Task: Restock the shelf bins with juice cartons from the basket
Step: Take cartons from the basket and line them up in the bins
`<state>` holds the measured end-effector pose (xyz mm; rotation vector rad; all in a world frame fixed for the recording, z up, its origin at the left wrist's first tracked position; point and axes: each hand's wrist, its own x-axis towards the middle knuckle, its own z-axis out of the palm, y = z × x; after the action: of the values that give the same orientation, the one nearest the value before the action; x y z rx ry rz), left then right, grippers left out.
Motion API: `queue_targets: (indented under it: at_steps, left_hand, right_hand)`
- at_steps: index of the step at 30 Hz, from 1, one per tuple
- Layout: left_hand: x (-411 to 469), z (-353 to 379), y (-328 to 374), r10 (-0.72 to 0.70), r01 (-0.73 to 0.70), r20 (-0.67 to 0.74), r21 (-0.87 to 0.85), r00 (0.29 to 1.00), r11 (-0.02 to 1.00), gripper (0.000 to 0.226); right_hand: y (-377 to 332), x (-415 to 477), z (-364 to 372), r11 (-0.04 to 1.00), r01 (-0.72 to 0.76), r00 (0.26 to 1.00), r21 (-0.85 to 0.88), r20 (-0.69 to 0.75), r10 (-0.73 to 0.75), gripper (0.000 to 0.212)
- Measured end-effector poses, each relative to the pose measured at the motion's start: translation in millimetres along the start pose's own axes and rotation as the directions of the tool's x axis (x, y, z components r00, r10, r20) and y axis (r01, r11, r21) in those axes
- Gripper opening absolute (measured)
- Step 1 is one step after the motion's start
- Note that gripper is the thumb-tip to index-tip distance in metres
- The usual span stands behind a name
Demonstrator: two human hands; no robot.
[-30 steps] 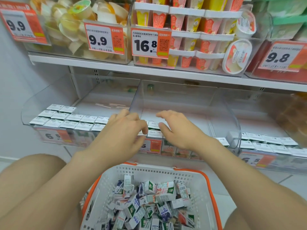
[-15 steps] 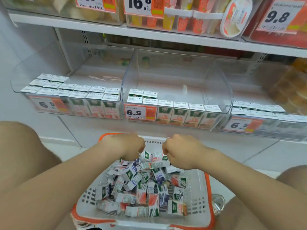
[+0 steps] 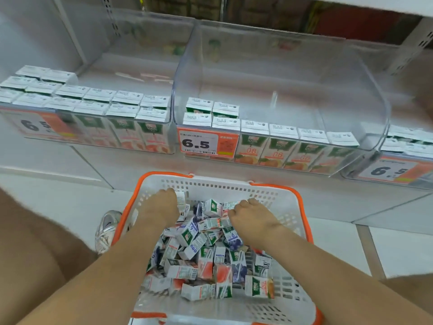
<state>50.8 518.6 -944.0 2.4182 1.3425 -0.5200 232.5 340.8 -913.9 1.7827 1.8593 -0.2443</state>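
Mid-pick, judging by the layout. Reaching into the basket (image 3: 234, 186), lower centre of frame, with both hands at its far end. Curling the left hand (image 3: 161, 207) down against an upright white carton (image 3: 181, 200) near the far rim. Can't tell whether actually pinching it, fingertips hidden under the back of the hand. Same story for the right hand (image 3: 251, 215): knuckles bent, digging into the loose juice cartons (image 3: 201, 261), touching one lying flat. No call on grip there either. Going in two-handed, presumably to bring up one per hand.

Basket placement: on the floor directly below the middle bin (image 3: 293, 73), centre frame, presumably to keep each lift short. Holding one front row of shelved cartons (image 3: 283, 132) across its width, plus two more behind at the left end, just above the price tag (image 3: 206, 143). Bare from there to the back, so likely the one to fill. Stood upright against the clear front wall, presumably for reading from the aisle.

Upper left, left bin (image 3: 140, 66): about three rows deep, also bare at the rear. Right edge, right bin (image 3: 360, 171): cropped, a couple of rows showing. Just beside the basket's left wall, a shoe (image 3: 106, 228), consistent with a squat.

Plenty left in the basket: mixed orange, green and blue packs lying every way. Worth checking flavour before lifting, then standing each upright to match the rows.
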Motion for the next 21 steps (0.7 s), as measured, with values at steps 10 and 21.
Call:
queue_targets:
  at_steps: [10,21]
  left_hand:
    - [13,41,-5,0.175,-0.17,0.045,-0.092,0.984,0.981,0.053]
    - [23,37,-14,-0.114,0.104,0.02,-0.588,0.993,0.802,0.065]
  right_hand:
    - [-37,64,39,0.971,0.2,0.98,0.128,-0.015,-0.199,0.088]
    - [-42,74,36,0.919,0.041,0.992,0.393,-0.124,0.009,0.065]
